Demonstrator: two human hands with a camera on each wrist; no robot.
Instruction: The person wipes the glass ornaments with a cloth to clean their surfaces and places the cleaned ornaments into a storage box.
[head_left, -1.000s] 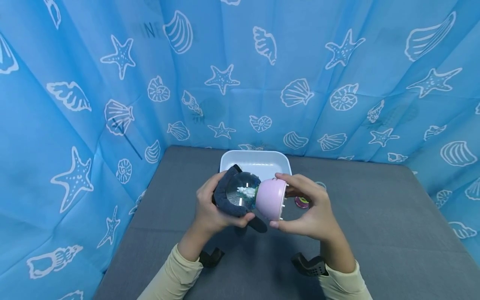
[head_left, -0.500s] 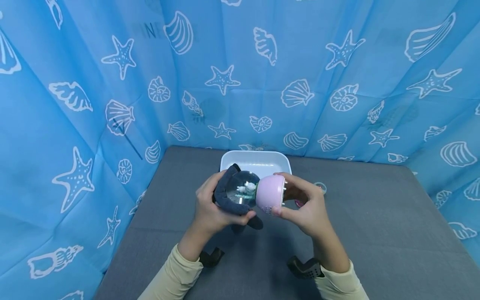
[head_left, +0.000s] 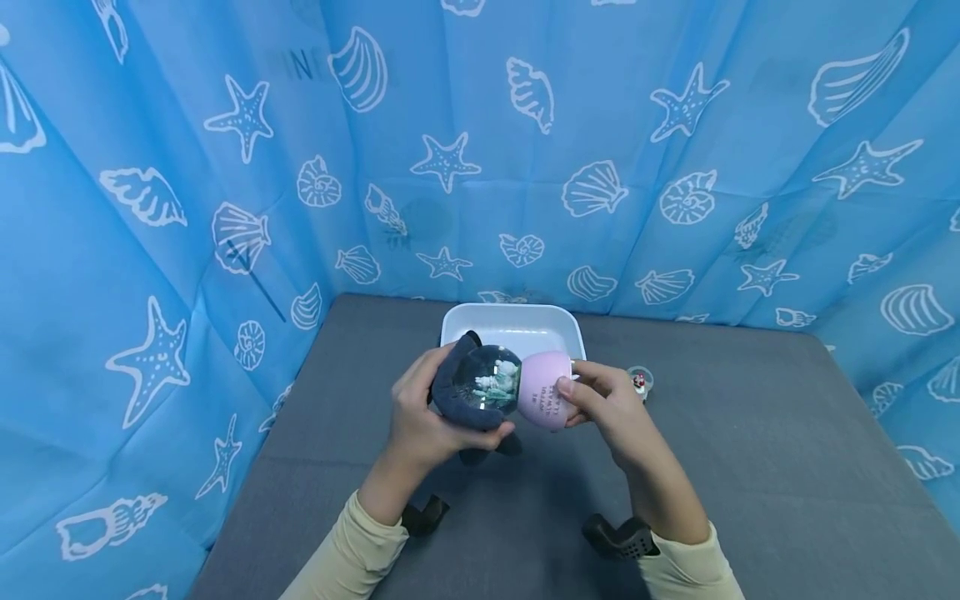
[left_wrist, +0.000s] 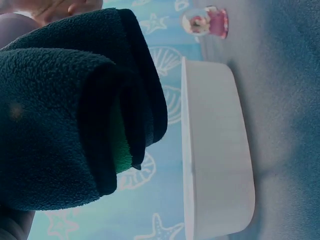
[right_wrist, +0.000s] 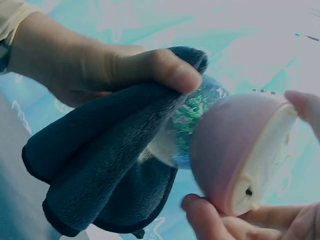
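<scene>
A snow globe [head_left: 542,393] lies on its side in the air, its clear dome to the left and its pink base to the right. My left hand [head_left: 420,408] grips a dark blue-grey cloth [head_left: 450,407] that is wrapped around the dome's left side. Small white figures show inside the glass. The fingers and thumb of my right hand [head_left: 611,408] hold the pink base by its rim, where dark lettering faces up. In the right wrist view, the base's pale underside shows, and folds of the cloth [right_wrist: 100,150] hang below the left thumb.
Behind the hands, a white tray [head_left: 510,310] stands on the grey table [head_left: 750,433]. A smaller snow globe with a red base [left_wrist: 217,22] stands to the tray's right. Blue curtains [head_left: 480,200] with shell prints enclose the back and sides.
The right hand has turned the snow globe's base, so its lettering has come into view and the figures inside have rotated. The left hand with the cloth stays nearly in place.
</scene>
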